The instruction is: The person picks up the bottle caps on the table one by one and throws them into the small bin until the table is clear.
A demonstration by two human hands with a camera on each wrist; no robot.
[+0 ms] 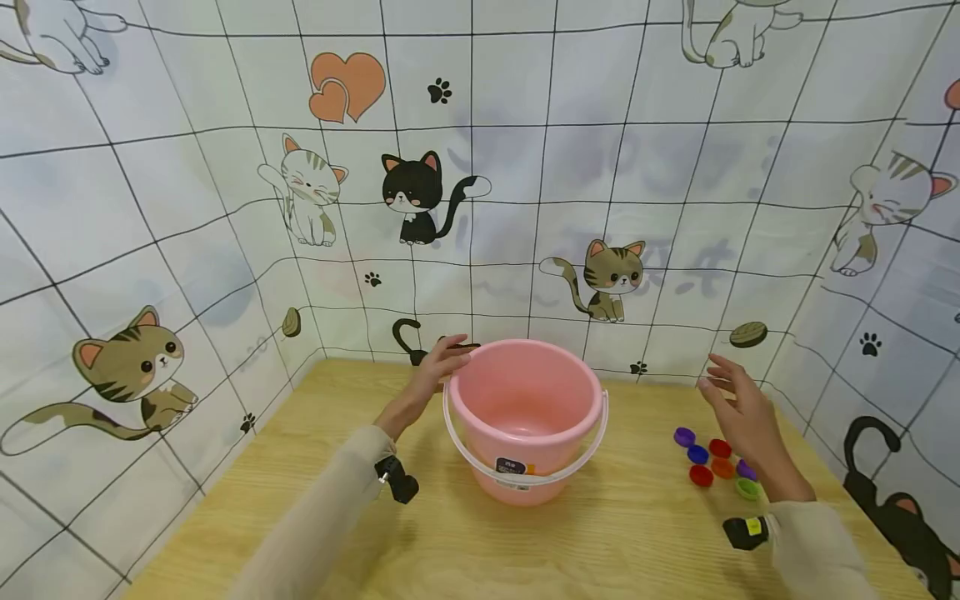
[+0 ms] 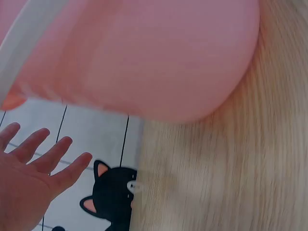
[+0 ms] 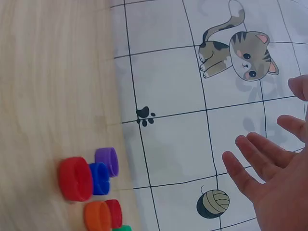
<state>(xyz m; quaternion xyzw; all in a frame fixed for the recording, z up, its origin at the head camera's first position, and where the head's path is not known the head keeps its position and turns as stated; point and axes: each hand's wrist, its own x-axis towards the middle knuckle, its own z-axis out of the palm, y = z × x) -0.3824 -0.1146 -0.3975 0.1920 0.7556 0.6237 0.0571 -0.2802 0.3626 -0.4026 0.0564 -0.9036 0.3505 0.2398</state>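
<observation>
A pink bucket stands upright on the wooden table, its white handle hanging down over the front. My left hand is at the bucket's left rim, overlapping it in the head view. Seen from the left wrist, that hand's fingers are spread beside the bucket's wall and grip nothing. My right hand hovers, fingers loosely extended, above several small coloured caps at the table's right side. From the right wrist, a red cap and a blue cap lie below the bare palm.
The light wooden table meets a white gridded cloth printed with cats, hearts and paw prints at its back and both sides. Purple, orange and green caps lie close together with the red and blue ones.
</observation>
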